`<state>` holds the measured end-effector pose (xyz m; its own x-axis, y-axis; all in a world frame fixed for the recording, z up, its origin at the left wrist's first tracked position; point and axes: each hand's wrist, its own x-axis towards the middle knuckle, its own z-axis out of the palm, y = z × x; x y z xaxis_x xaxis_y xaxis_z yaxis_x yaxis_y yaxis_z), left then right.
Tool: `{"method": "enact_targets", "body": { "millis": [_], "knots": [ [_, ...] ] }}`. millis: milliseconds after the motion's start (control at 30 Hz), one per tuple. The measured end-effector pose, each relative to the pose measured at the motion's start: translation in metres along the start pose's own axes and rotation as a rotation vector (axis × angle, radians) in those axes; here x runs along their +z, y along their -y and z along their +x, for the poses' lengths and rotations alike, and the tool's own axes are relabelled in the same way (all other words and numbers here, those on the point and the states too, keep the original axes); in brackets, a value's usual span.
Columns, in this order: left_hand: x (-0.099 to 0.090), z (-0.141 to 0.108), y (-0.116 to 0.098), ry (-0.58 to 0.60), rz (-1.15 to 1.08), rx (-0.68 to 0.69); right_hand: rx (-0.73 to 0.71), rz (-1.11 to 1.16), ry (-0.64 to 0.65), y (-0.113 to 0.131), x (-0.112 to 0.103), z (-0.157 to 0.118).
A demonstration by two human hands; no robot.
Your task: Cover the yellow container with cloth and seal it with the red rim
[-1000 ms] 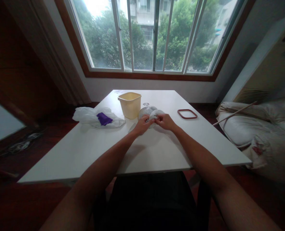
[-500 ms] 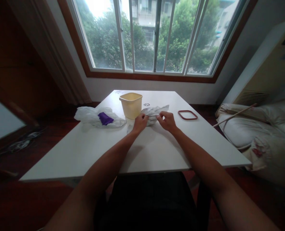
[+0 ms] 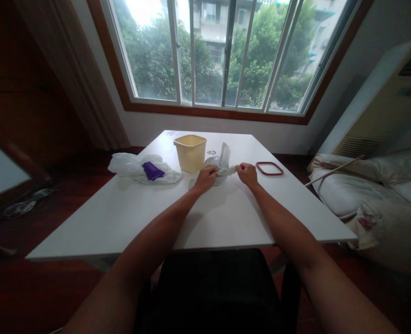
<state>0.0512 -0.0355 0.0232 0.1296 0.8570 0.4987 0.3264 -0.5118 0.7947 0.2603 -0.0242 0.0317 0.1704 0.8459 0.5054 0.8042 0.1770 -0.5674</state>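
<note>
A crumpled, whitish translucent plastic bag (image 3: pixel 223 160) is stretched between my two hands above the middle of the table. My left hand (image 3: pixel 206 178) is closed on its left part. My right hand (image 3: pixel 247 175) pinches a drawn-out end of it on the right. One loose flap of the bag stands up between the hands. Just beyond my left hand is a pale yellow square bin (image 3: pixel 190 155), upright with its top uncovered. A reddish-brown rounded square ring (image 3: pixel 269 173) lies flat to the right of my right hand.
On the white table (image 3: pixel 122 222), at the left, lies another clear plastic bag (image 3: pixel 127 164) with a purple piece (image 3: pixel 153 171) on it. A small dark ring-shaped mark (image 3: pixel 211 152) shows behind the bin's right side. Covered bulky things and a stick (image 3: pixel 333 170) are beyond the table's right edge.
My right hand has moved right, away from the left, pulling out an end of the bag. A flap of the bag now rises upright. The view has shifted slightly.
</note>
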Motion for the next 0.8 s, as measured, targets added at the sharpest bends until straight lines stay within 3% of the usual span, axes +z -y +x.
{"method": "enact_targets", "body": {
  "millis": [133,333,400,533,667,800],
  "knots": [
    [0.001,-0.003,-0.002,0.146,-0.187,-0.076,0.026,-0.077,0.084,-0.009,0.006,0.005],
    [-0.001,-0.004,-0.004,0.148,-0.344,-0.092,0.055,-0.11,0.192,-0.017,0.006,0.008],
    [-0.002,-0.004,-0.004,0.111,-0.357,-0.103,-0.02,-0.057,0.145,-0.015,-0.002,0.007],
    [-0.004,-0.004,-0.003,0.008,-0.321,-0.093,-0.307,0.175,0.018,0.008,-0.022,-0.003],
    [-0.005,-0.005,-0.003,-0.03,-0.205,-0.067,-0.445,0.217,0.119,0.036,-0.022,-0.019],
    [-0.003,-0.006,-0.004,0.03,-0.19,-0.052,-0.431,0.132,0.186,0.04,-0.004,-0.026]
  ]
}}
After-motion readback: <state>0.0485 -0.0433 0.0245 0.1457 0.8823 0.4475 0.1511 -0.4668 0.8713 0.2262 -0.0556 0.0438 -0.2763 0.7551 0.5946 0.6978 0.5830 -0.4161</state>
